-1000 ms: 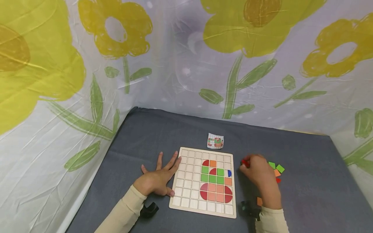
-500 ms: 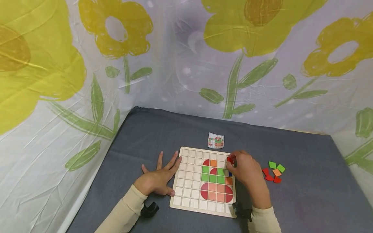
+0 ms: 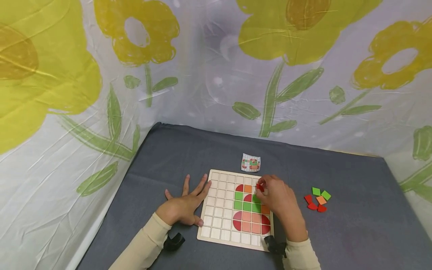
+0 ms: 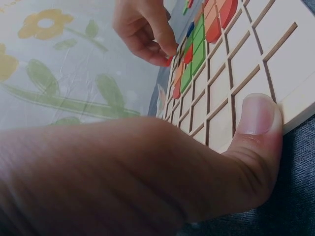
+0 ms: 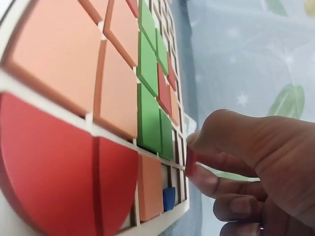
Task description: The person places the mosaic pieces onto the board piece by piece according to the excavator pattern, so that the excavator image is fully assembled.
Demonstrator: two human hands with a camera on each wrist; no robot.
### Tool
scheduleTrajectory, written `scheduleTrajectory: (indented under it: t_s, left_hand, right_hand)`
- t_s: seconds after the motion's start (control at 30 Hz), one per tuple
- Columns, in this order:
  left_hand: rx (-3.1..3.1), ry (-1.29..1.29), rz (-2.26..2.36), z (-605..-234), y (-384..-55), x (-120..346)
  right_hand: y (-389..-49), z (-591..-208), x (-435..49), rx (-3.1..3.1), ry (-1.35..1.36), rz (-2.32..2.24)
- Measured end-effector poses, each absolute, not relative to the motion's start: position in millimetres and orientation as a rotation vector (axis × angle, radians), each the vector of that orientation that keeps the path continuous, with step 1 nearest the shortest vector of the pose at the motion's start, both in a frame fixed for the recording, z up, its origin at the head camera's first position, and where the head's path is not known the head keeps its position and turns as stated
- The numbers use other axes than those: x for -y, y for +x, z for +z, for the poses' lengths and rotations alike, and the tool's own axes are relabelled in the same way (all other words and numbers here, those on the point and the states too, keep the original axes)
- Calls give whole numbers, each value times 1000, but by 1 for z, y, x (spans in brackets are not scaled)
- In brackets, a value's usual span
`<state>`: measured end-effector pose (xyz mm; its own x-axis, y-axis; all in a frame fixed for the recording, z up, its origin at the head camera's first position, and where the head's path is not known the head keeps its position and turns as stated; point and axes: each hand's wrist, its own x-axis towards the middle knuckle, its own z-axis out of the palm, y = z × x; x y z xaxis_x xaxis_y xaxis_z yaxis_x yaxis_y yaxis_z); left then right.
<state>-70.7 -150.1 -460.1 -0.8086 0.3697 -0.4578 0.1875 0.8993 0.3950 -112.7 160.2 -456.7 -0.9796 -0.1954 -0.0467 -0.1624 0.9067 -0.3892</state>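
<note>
My left hand (image 3: pixel 182 209) lies with fingers spread at the left edge of a wooden grid board (image 3: pixel 216 222); its thumb (image 4: pixel 257 120) rests on the frame. Over the board's upper right, my right hand (image 3: pixel 279 197) pinches a small red tile (image 3: pixel 259 187) between thumb and fingertip. Set in the grid are green tiles (image 5: pixel 148 115), salmon square tiles (image 5: pixel 54 54), an orange tile (image 3: pixel 248 189) and rounded red tiles (image 5: pixel 47 162). A blue half-round tile (image 5: pixel 169 198) sits near the board's edge, hidden by the right hand in the head view.
Behind the board lies a small printed card (image 3: pixel 251 163) with a coloured grid pattern. To the right, several loose tiles lie on the dark cloth, among them a green tile (image 3: pixel 316 191), an orange tile (image 3: pixel 321 200) and a red tile (image 3: pixel 312 206). A flower-print curtain (image 3: pixel 209 75) hangs behind.
My right hand has carried the red tile leftward from beside the loose pieces to over the board's upper right, uncovering those pieces. The left hand has stayed in place.
</note>
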Motion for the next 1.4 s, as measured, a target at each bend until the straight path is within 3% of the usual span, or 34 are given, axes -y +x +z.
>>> scheduleTrajectory:
  t_s: [1.4]
  left_hand:
    - [-2518, 400, 451, -459, -70, 150]
  right_hand:
    - [-111, -460, -147, -2976, -318, -538]
